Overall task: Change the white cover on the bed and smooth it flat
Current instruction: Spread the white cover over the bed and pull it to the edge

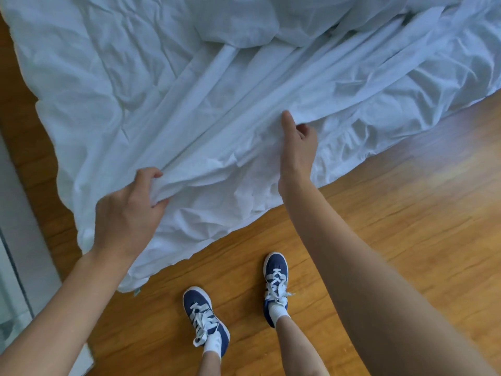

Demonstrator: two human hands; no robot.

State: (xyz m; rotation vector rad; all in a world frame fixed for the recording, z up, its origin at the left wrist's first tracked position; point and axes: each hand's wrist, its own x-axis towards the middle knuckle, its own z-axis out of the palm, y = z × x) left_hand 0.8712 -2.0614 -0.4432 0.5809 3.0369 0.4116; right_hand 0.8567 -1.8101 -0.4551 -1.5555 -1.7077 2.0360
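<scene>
My left hand (130,210) has its fingers curled tight round a bunch of the white cover (168,109), right at the near edge. My right hand (298,142) pinches the same edge further along, thumb on top and the other fingers tucked under the cloth. The two hands are well apart, with a saggy stretch of cover between them.

The cover lies over the bed, full of creases. Long folds fan out from my hands toward a lumpy heap (271,20) at the top of the view. The near edge hangs down to the wooden floor (406,213) and seems to touch it just in front of my blue shoes (206,318).

Here is what I think could go wrong. If I pull harder with one hand than the other, the cover may slide crooked and the folds will stay in. If I step forward, a shoe could land on the hanging edge and trap it — then a tug might yank the cloth out of my fingers. The right hand's small pinch looks like the one that would slip first. The edge could also pick up dirt from the floor.

Some things I cannot see. The bed itself is fully hidden under the cloth, so I cannot tell where its corners are. I cannot tell what the heap is — a pillow, or more cover bunched up. The far side and both ends are cut off, and the pale thing (16,240) at the left is too unclear to name.
</scene>
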